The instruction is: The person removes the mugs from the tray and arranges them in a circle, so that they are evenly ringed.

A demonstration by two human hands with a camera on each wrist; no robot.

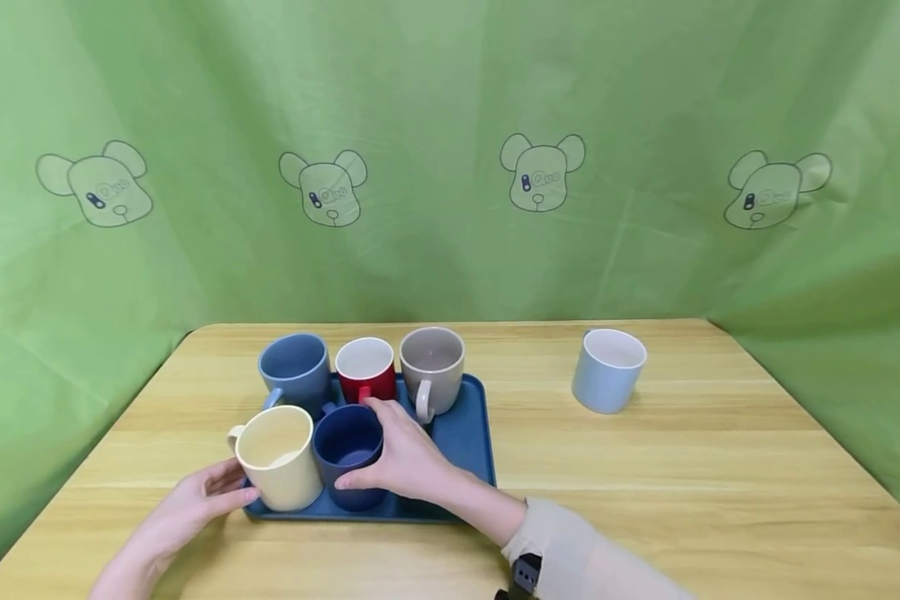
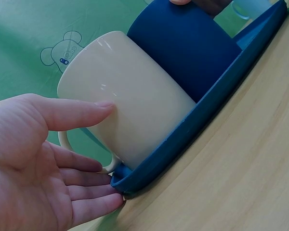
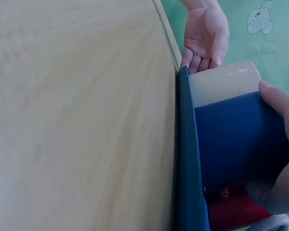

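A dark blue mug (image 1: 348, 450) stands upright at the front of the blue tray (image 1: 465, 442), with its handle pointing away. My right hand (image 1: 401, 454) grips it, thumb on the near side and fingers round the right side. Left of it, a cream mug (image 1: 279, 458) sits in the tray's front left corner, handle to the left. My left hand (image 1: 198, 500) is at that corner with fingers extended. In the left wrist view its thumb (image 2: 82, 113) lies along the cream mug and its fingertips (image 2: 106, 199) reach the tray's end.
Along the tray's back row stand a blue mug (image 1: 296, 367), a red mug (image 1: 367, 379) with a white inside, and a grey mug (image 1: 432, 371). A light blue mug (image 1: 607, 379) stands apart on the wooden table (image 1: 645, 500) at the right. Green cloth (image 1: 435, 258) hangs behind.
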